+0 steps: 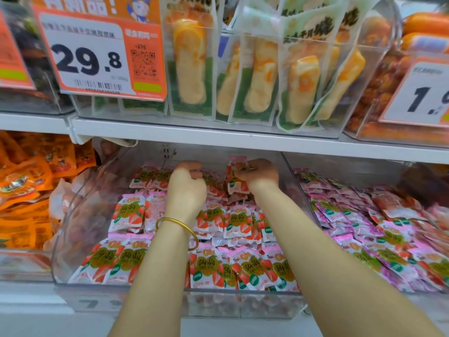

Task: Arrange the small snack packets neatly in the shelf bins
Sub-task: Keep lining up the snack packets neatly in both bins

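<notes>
progress: front packets in bin lined up, back row still jumbled | right hand pinching a packet | left hand curled at the back, grip unclear

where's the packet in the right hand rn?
Head view: the strawberry packet is held in the right hand at the back of the middle clear bin, below the shelf edge, beside the left hand.

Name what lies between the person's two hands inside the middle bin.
Strawberry snack packets fill the gap between the left hand and right hand, in the head view.
</notes>
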Motion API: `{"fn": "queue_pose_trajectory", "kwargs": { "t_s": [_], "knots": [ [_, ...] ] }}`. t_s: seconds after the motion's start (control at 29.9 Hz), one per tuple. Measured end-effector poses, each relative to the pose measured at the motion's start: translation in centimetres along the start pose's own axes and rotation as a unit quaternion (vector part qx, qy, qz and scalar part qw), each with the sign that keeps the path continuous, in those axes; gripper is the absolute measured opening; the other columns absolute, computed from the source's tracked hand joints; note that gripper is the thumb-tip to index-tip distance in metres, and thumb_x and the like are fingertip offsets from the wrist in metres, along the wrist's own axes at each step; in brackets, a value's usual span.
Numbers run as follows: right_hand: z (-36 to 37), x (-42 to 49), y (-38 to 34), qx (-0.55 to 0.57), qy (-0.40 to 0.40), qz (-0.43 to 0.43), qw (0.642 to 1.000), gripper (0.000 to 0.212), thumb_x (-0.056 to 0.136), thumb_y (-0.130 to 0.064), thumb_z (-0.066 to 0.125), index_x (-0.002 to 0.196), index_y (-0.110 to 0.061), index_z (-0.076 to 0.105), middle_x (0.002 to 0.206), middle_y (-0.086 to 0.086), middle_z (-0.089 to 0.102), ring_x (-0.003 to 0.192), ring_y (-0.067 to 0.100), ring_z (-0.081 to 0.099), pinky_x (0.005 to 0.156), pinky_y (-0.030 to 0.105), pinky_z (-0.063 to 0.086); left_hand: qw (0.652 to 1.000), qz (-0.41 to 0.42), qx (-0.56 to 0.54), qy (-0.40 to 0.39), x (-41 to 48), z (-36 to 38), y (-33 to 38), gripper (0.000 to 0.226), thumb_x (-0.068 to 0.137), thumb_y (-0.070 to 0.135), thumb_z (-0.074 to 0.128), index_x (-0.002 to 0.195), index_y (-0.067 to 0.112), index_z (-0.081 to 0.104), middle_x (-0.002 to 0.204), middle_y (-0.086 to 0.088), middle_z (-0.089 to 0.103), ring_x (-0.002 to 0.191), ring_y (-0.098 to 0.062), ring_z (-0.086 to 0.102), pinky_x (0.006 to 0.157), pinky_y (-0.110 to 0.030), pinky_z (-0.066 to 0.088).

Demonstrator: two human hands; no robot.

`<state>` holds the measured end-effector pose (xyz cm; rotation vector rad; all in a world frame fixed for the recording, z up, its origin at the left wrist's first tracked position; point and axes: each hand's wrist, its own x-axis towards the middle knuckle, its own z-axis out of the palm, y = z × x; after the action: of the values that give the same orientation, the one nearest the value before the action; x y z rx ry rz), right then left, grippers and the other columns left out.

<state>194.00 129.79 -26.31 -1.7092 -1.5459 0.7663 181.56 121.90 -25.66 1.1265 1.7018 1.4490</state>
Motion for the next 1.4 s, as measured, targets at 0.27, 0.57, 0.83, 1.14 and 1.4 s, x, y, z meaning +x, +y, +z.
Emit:
{"fn": "queue_pose_trajectory", "kwargs": {
  "t_s": [0.27, 0.57, 0.83, 1.14, 1.4],
  "knots": [
    [3.1, 1.5, 1.2, -0.118, 0.016, -0.019, 0.993, 0.016, 0.087, -0.028, 0.061, 0.086, -0.012, 0.057, 0.099, 0.011, 0.063, 0.091, 0.030, 0.061, 0.067, 0.028, 0.041, 0.999, -0.028, -0.030, 0.010, 0.8, -1.6, -0.9, 0.027, 0.089, -0.006, 0.044, 0.103, 0.016, 0.052, 0.113, -0.014, 0.058, 0.101, -0.029, 0.058, 0.094, -0.044, 0.050],
    [2.9, 1.2, 1.6, -0.165, 0.002, 0.046, 0.985, 0.048, 0.089, -0.036, 0.061, 0.126, -0.010, 0.043, 0.129, 0.015, 0.050, 0.111, 0.033, 0.056, 0.076, 0.038, 0.048, 0.998, -0.046, -0.043, -0.013, 0.8, -1.2, -1.0, 0.030, 0.090, -0.007, 0.040, 0.106, 0.015, 0.052, 0.113, -0.010, 0.058, 0.105, -0.026, 0.057, 0.096, -0.041, 0.049],
    [2.6, 0.6, 1.5, -0.262, -0.025, -0.090, 0.960, 0.022, 0.091, -0.009, 0.052, 0.107, -0.012, 0.066, 0.113, 0.009, 0.064, 0.098, 0.029, 0.063, 0.079, 0.032, 0.052, 0.998, -0.043, -0.044, -0.012, 0.6, -1.1, -0.6, 0.024, 0.092, 0.000, 0.043, 0.106, 0.017, 0.053, 0.113, -0.010, 0.059, 0.101, -0.026, 0.058, 0.094, -0.042, 0.050],
    [-8.1, -7.0, -0.7, -0.109, -0.103, -0.163, 0.975, 0.021, 0.089, -0.016, 0.061, 0.110, -0.014, 0.065, 0.081, -0.005, 0.059, 0.076, 0.015, 0.057, 0.063, 0.022, 0.048, 0.998, 0.028, -0.035, -0.042, -2.3, 2.9, 1.7, 0.021, 0.088, 0.001, 0.047, 0.102, 0.015, 0.055, 0.103, -0.008, 0.061, 0.099, -0.024, 0.060, 0.093, -0.047, 0.050],
    [-20.5, -9.6, 8.3, -0.129, -0.038, -0.084, 0.987, 0.016, 0.090, -0.011, 0.059, 0.105, -0.011, 0.067, 0.065, -0.010, 0.055, 0.044, -0.008, 0.051, 0.046, 0.006, 0.039, 0.962, 0.224, -0.057, -0.147, -9.1, 10.9, 5.8, 0.037, 0.087, -0.004, 0.050, 0.089, 0.032, 0.056, 0.096, 0.008, 0.062, 0.093, -0.013, 0.062, 0.091, -0.036, 0.051]
  ]
}}
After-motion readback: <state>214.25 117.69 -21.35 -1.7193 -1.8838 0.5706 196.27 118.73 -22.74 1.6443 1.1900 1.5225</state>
